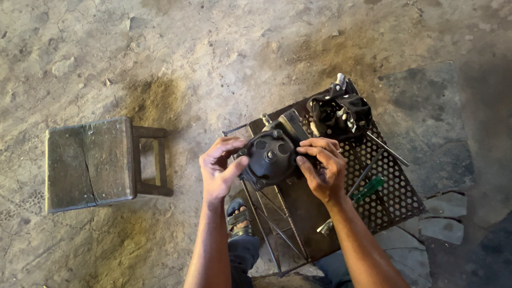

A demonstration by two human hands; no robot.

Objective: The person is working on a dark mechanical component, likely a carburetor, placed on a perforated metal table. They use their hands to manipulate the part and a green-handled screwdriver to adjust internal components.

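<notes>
- Gripping a round black metal housing (269,157) from both sides: left hand (218,168) clasps its left edge, right hand (322,168) its right edge, both grasping it.
- Housing sits between the hands, over the near-left end of a perforated metal desk (394,186).
- Beyond the right hand: a second black part (338,114).
- Right of the right hand: green-handled screwdriver (369,188), thin rods.
- Far left of the left hand: wooden stool (90,162) on the concrete floor (213,48).
- Below the left hand: sandalled foot (240,216).
</notes>
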